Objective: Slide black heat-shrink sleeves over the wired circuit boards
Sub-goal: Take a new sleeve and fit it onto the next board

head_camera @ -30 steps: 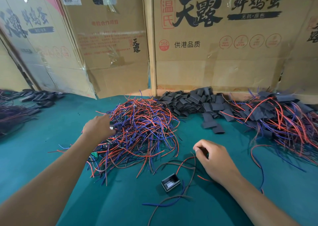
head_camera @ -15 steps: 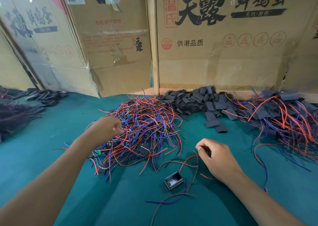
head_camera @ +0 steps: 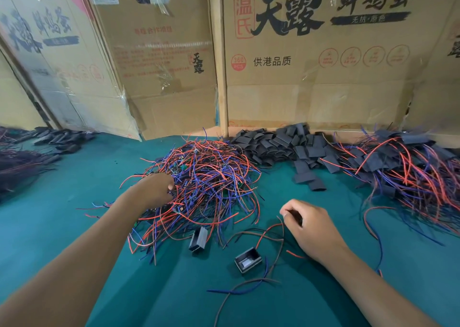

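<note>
Left grip: the left hand (head_camera: 155,188) reaches into the near-left side of the tangle of wired boards, fingers curled down among the wires; what they hold, if anything, is hidden, so I cannot tell its state.
Right grip: the right hand (head_camera: 307,224) rests on the desk near the middle, fingers curled narrow and pinching a small black sleeve (head_camera: 296,218) between thumb and fingers.
Wired circuit boards: a loose heap of red and blue wires (head_camera: 211,182) with small green boards showing here and there, at the middle of the desk (head_camera: 74,202).
Heat-shrink sleeves: a pile of flat black sleeves (head_camera: 286,143) along the far edge, against the cardboard; a few lie apart on the near side of the pile.
Sleeved pile: a heap of wires with black sleeves (head_camera: 408,162) toward the far right corner.
Loose parts: two small black rectangular housings (head_camera: 198,239) (head_camera: 248,260) lie on the green desk between the arms, with stray wires around them.
Left edge: dark bundles (head_camera: 22,160) lie at the far left, blurred.
Backdrop: printed cardboard boxes (head_camera: 323,65) stand along the far edge.
</note>
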A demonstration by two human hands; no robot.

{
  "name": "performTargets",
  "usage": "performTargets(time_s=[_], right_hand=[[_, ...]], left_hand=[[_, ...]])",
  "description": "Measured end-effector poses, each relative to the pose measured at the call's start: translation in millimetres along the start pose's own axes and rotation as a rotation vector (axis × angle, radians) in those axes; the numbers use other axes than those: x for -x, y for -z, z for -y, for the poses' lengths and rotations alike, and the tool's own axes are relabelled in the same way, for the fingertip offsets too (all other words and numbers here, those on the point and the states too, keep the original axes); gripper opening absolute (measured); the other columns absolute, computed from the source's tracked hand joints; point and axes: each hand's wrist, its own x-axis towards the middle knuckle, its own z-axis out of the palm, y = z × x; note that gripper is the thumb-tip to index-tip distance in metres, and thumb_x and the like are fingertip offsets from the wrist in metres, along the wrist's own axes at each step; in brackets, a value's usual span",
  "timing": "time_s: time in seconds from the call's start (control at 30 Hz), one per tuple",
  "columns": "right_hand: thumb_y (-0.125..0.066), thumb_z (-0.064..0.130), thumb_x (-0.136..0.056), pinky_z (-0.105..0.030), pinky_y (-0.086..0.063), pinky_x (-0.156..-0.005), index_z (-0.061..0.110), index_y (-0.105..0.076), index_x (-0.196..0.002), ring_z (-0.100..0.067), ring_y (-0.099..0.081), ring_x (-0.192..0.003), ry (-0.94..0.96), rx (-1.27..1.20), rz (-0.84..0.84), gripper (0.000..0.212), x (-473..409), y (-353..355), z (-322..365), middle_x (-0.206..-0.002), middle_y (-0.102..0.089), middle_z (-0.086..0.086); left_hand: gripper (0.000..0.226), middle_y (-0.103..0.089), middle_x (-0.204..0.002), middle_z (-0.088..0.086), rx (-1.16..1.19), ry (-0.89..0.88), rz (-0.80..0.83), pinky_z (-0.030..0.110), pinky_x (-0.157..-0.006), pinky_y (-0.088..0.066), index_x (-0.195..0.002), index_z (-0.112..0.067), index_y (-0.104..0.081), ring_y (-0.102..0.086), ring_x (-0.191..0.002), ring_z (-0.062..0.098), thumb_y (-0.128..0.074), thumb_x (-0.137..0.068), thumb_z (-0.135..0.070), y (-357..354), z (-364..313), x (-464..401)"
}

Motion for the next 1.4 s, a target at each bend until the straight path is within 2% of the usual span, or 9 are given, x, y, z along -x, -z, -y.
performTargets(time_s=[0.17,0.37,0.53,0.67,0.77,0.9,1.03,1.17,1.4], right_hand=[[-0.058,0.023,-0.090,-0.039,-0.050,-0.069,0.027,-0.058,-0.078,-0.009,-0.057,-0.072,-0.006,0.004,0.005,0.013,0,1,1,-0.073,-0.062,0.014],[-0.058,0.022,-0.089,-0.040,-0.050,-0.071,0.027,-0.058,-0.078,-0.011,-0.058,-0.074,0.001,0.007,0.006,0.013,0,0,1,-0.074,-0.062,0.013],[-0.057,0.023,-0.089,-0.039,-0.049,-0.071,0.027,-0.058,-0.077,-0.009,-0.057,-0.073,0.007,0.019,0.003,0.013,-1,-1,-1,-0.074,-0.062,0.014],[-0.057,0.025,-0.089,-0.039,-0.050,-0.070,0.028,-0.058,-0.078,-0.009,-0.057,-0.072,-0.004,0.005,-0.003,0.012,-1,-2,-3,-0.074,-0.062,0.013],[-0.057,0.024,-0.089,-0.041,-0.050,-0.068,0.029,-0.057,-0.077,-0.012,-0.058,-0.070,0.006,-0.009,-0.007,0.013,0,-3,-5,-0.071,-0.062,0.008],[-0.058,0.025,-0.088,-0.041,-0.050,-0.066,0.029,-0.058,-0.077,-0.014,-0.057,-0.067,-0.001,-0.018,-0.020,0.012,-1,-2,-5,-0.068,-0.062,0.006],[-0.057,0.027,-0.090,-0.044,-0.050,-0.067,0.023,-0.057,-0.076,-0.021,-0.054,-0.064,-0.013,-0.055,-0.019,0.014,-1,-3,-4,-0.064,-0.059,-0.001],[-0.058,0.032,-0.091,-0.040,-0.050,-0.071,0.024,-0.061,-0.079,-0.022,-0.060,-0.068,-0.022,-0.130,-0.022,0.015,0,-1,-3,-0.069,-0.064,-0.002],[-0.062,0.020,-0.094,-0.014,-0.044,-0.059,0.013,-0.066,-0.081,-0.011,-0.057,-0.061,-0.149,-0.560,-0.079,0.015,-3,-2,4,-0.069,-0.065,0.000]], left_hand=[[0.023,-0.056,-0.082,0.008,-0.027,0.031,-0.019,0.034,-0.066,-0.043,-0.081,-0.009,-0.050,-0.053,-0.073,0.026,-0.063,-0.089,-0.025,1,-3,-2],[0.027,-0.055,-0.082,-0.002,0.042,0.026,-0.280,0.035,-0.069,-0.039,-0.078,-0.021,-0.046,-0.052,-0.078,0.023,-0.064,-0.082,-0.041,7,-1,6],[0.021,-0.061,-0.078,0.001,0.438,-0.033,-0.343,0.031,-0.062,-0.041,-0.088,-0.018,-0.053,-0.056,-0.071,0.023,-0.073,-0.082,-0.016,28,-12,12],[0.023,-0.066,-0.085,-0.007,0.600,-0.136,-0.474,0.009,-0.060,-0.042,-0.100,-0.021,-0.062,-0.063,-0.078,0.013,-0.078,-0.084,-0.021,57,-33,27],[0.021,-0.072,-0.087,-0.007,0.854,-0.304,-0.535,0.012,-0.071,-0.049,-0.102,-0.028,-0.069,-0.068,-0.081,0.011,-0.079,-0.084,-0.027,86,-61,49],[0.022,-0.070,-0.083,0.004,1.483,-0.566,-0.420,0.026,-0.073,-0.056,-0.104,-0.012,-0.071,-0.067,-0.074,0.019,-0.073,-0.083,-0.015,100,-103,72],[0.030,-0.065,-0.082,0.007,1.885,-0.455,-0.103,0.021,-0.067,-0.056,-0.109,0.000,-0.067,-0.066,-0.069,0.013,-0.065,-0.081,-0.011,64,-148,70],[0.027,-0.065,-0.081,0.006,2.134,-0.330,0.125,0.021,-0.071,-0.058,-0.109,-0.004,-0.071,-0.064,-0.070,0.010,-0.061,-0.085,-0.009,19,-173,61],[0.020,-0.065,-0.085,0.003,2.171,-0.331,0.127,0.023,-0.075,-0.053,-0.103,-0.009,-0.070,-0.061,-0.078,0.013,-0.062,-0.086,-0.013,-9,-174,54]])
